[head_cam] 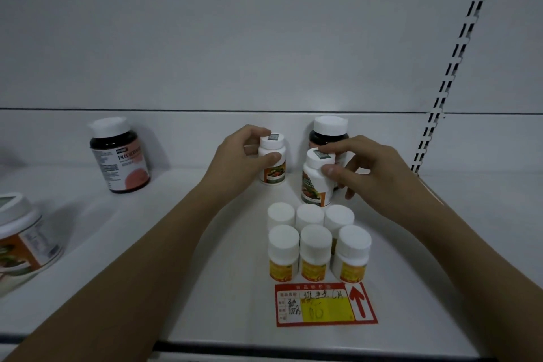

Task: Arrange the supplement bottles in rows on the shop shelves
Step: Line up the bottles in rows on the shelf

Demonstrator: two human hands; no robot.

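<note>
Both hands are busy on the white shelf (147,244), each with a small white bottle. The left hand (235,161) has its fingers (271,157) clamped around the left white bottle (272,161), which stands upright toward the back edge. The right hand (379,173) pinches the cap of the right white bottle (316,178), which is tilted, just behind six yellow-label bottles (316,239) ranked three by three near the front edge, above a red price tag (324,304). I'd set the tilted one down flat, label forward, beside its twin, square with the yellow ranks. Every cap is on; contents are hidden. A dark bottle (327,129) stands behind.
</note>
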